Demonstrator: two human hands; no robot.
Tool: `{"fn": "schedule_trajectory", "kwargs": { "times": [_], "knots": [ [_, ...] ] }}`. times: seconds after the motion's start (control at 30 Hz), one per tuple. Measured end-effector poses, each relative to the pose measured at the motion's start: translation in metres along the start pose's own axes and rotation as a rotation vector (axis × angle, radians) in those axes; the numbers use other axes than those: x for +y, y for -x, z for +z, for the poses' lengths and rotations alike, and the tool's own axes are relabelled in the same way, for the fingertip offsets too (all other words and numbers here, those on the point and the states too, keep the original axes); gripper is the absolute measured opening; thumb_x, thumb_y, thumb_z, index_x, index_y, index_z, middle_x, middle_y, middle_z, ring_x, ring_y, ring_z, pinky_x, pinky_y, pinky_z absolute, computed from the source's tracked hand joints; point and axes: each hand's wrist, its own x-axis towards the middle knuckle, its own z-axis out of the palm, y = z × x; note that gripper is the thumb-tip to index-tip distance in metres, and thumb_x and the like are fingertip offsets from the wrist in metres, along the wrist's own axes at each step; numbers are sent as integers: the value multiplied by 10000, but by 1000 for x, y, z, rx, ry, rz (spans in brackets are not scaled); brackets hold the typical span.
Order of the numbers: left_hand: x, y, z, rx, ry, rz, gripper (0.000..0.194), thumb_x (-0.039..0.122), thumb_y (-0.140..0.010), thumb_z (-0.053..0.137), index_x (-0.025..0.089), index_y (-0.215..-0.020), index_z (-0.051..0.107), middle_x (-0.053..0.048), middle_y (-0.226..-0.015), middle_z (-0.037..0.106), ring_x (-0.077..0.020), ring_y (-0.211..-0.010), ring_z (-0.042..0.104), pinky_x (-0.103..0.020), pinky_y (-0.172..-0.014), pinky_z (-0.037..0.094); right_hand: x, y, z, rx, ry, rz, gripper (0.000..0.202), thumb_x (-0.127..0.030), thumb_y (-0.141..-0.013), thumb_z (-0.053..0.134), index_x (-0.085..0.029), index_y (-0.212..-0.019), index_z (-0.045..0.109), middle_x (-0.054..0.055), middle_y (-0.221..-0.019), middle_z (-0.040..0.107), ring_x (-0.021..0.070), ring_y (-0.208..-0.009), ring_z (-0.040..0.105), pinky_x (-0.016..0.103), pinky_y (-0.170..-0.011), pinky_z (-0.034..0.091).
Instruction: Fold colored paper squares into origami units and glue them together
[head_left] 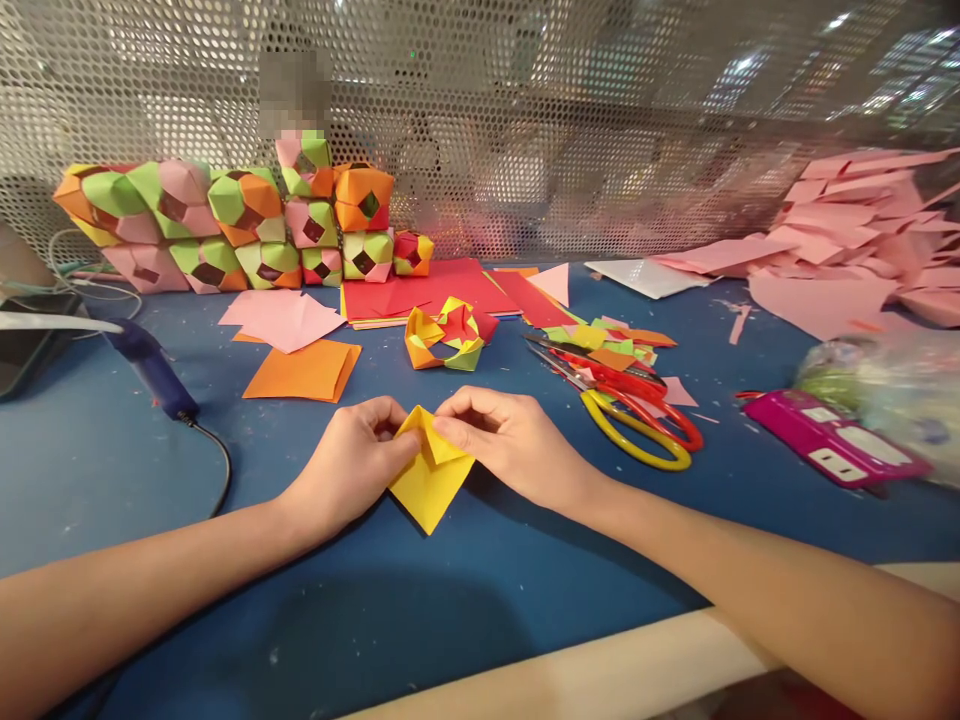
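A folded yellow paper [430, 492] is held between both hands over the blue table, one corner pointing toward me. My left hand [356, 455] pinches its left edge, thumb on top. At its upper right, my right hand [514, 440] grips the paper with thumb and fingers near a small folded flap. Just beyond the hands sits a partly assembled origami ring [444, 335] in yellow, orange, green and red. The fingertips under the paper are hidden.
Finished origami blocks [262, 215] are stacked at the back left. Orange paper [300, 372] lies left, scissors [637, 420] and scraps right. A glue gun [154, 370] with its cord is far left, a magenta device [832, 437] far right, pink paper [847, 230] behind it.
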Motion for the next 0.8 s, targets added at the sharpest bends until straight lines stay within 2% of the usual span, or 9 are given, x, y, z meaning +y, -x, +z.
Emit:
{"fn": "schedule_trajectory", "kwargs": {
  "times": [0.37,0.6,0.8],
  "knots": [
    [4,2,0,-22,31,13,138,291,-748,542,169,-684,556,24,-644,564,-109,-586,486,-207,-504,343,-2,0,-1,71,58,-15,263,-422,-770,632,-171,-714,575,-10,-668,576,103,-604,513,216,-541,421],
    [7,5,1,140,81,23,110,230,-739,531,178,-649,493,65,-553,448,-73,-502,393,-186,-436,272,-2,1,-1,-9,-60,68,287,-440,-864,502,-172,-790,572,-19,-721,521,96,-671,468,213,-608,397],
    [6,4,2,133,122,-2,119,235,-722,552,179,-638,488,60,-553,455,-76,-502,399,-185,-436,280,0,1,2,-36,-19,57,266,-433,-825,561,-169,-805,583,3,-758,593,114,-684,529,226,-617,436]
  ]
}}
